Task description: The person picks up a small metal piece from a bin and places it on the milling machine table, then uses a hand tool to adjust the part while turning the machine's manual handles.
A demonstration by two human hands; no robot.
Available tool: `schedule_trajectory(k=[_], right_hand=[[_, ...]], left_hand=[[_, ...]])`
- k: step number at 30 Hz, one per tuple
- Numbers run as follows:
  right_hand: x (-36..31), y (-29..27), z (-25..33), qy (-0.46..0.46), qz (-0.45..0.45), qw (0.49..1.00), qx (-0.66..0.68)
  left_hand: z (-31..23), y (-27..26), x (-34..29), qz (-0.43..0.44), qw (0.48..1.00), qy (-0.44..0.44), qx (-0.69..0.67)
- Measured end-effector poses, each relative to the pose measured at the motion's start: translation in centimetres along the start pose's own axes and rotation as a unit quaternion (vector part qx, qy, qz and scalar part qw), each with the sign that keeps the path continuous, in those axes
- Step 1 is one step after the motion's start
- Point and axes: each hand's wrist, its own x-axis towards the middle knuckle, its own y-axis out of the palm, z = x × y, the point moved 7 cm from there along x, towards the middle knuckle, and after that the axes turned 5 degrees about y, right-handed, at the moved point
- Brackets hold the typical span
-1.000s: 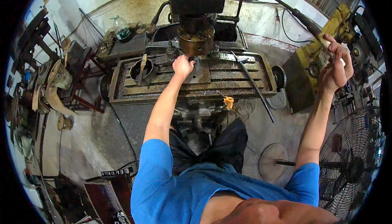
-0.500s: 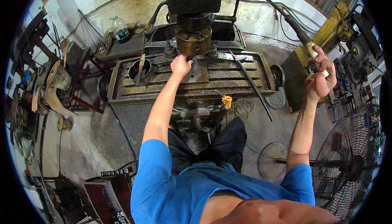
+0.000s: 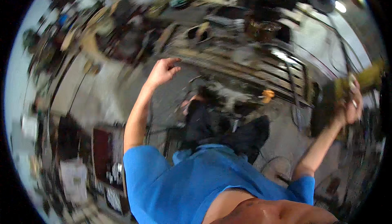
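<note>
My left hand (image 3: pixel 163 72) is off the machine, over the floor in front of the table's left end. Its fingers are loosely bent and apart, and nothing shows in them. At the far right my right hand (image 3: pixel 352 106) is closed at the lower end of a long lever handle (image 3: pixel 348 62). A small white piece shows at its fingers, too blurred to name. The milling machine's slotted table (image 3: pixel 245 70) runs across the upper middle, below the brownish spindle head (image 3: pixel 261 30). A dark round container (image 3: pixel 197 34) stands on the table's left part.
A long bar (image 3: pixel 293 89) sticks out over the table's front edge at the right. An orange object (image 3: pixel 267 96) hangs at the front edge. A round base plate (image 3: pixel 277 169) stands on the floor to the right. A dark red cabinet (image 3: pixel 104 152) is at the lower left.
My left hand has come away from under the spindle, back and to the left. My view has swung left, so the machine now appears farther right and blurred. The right hand stays at the lever.
</note>
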Motion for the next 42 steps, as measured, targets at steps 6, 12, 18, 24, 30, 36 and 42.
schedule_trajectory(k=[6,12,18,24,30,36,42], right_hand=[[-0.9,-2.5,-2.2,-0.143,0.022,0.953,-0.265],[-1.6,-0.5,-0.5,-0.254,-0.004,0.954,-0.156],[-3.1,-0.5,-2.5,-0.345,0.036,0.929,-0.130],[-3.2,-0.9,-2.5,-0.314,0.063,0.945,-0.062],[-1.1,-4.6,-5.2,-0.199,0.010,0.977,-0.082],[-0.6,-3.6,-5.1,0.005,-0.012,0.999,0.048],[-0.2,-1.0,-1.0,-0.083,-0.040,0.994,0.066]], left_hand=[[10.0,-17.5,-26.1,-0.176,0.927,-0.273,0.188],[14.3,-22.0,-54.7,-0.330,0.765,-0.488,0.260],[14.2,-16.1,-62.4,-0.240,0.671,-0.621,0.328],[14.3,-13.8,-58.7,-0.025,0.648,-0.608,0.458],[17.5,-11.2,-60.3,0.039,0.655,-0.557,0.510],[12.9,-15.5,-56.1,-0.159,0.664,-0.548,0.482],[10.1,-21.5,-40.8,-0.492,0.834,-0.226,-0.103]])
